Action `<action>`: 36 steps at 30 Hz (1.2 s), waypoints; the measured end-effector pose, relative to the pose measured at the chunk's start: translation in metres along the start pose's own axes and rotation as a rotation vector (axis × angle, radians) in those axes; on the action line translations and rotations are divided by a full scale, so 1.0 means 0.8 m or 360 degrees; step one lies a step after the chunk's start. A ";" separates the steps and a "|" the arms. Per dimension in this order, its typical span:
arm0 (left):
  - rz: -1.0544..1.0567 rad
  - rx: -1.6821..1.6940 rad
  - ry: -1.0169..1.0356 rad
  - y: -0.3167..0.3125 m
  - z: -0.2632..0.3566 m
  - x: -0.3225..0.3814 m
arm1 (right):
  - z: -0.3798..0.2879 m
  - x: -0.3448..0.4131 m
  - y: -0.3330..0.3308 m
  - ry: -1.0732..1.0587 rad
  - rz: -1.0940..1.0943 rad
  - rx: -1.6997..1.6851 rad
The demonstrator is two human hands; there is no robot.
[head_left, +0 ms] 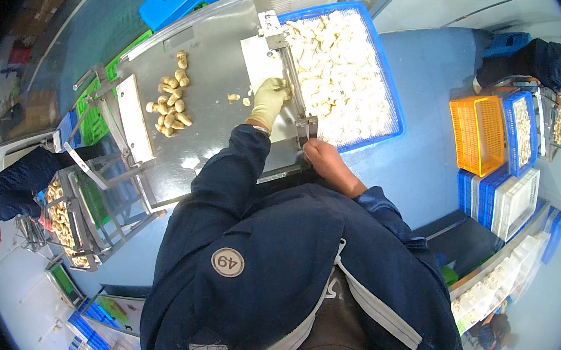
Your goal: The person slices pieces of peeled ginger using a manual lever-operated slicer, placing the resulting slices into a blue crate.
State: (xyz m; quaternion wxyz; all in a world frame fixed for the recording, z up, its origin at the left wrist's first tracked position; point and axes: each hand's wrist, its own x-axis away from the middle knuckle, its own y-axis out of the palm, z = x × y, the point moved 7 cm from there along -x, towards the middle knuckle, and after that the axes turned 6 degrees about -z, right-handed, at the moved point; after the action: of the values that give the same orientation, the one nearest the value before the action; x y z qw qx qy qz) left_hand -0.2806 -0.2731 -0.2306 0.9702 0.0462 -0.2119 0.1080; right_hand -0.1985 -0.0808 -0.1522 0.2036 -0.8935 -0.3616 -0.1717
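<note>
My left hand [269, 103], in a pale yellow glove, rests on the white cutting board [257, 62] with its fingers bent beside the metal bar of a slicer [293, 81]. Whatever lies under those fingers is hidden. My bare right hand [332, 162] is closed around the handle at the slicer's near end. Beyond the bar, a blue mesh-bottomed tray [391, 92] holds a thick layer of pale mushroom slices [340, 68]. Whole brown-and-cream mushrooms [169, 109] lie grouped on the steel table [211, 73] to the left, and a few small offcuts [233, 98] sit nearer my glove.
A second white board on a metal frame [135, 116] stands at the table's left end. A blue bin [176, 0] is behind the table. Co-workers [18, 183] bend over other stations left and right. An orange crate [477, 134] stands among stacked crates at right.
</note>
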 end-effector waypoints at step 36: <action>0.1036 -0.2419 -0.0405 -0.292 0.069 0.085 | 0.023 -0.014 0.005 -0.0012 -0.0110 -0.0004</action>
State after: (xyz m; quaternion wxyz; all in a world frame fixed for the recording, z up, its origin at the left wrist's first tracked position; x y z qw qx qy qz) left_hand -0.1886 -0.4948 -0.1621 0.6261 -0.6723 -0.3378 0.2046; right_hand -0.2001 -0.0804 -0.1742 0.1950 -0.8813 -0.3929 -0.1756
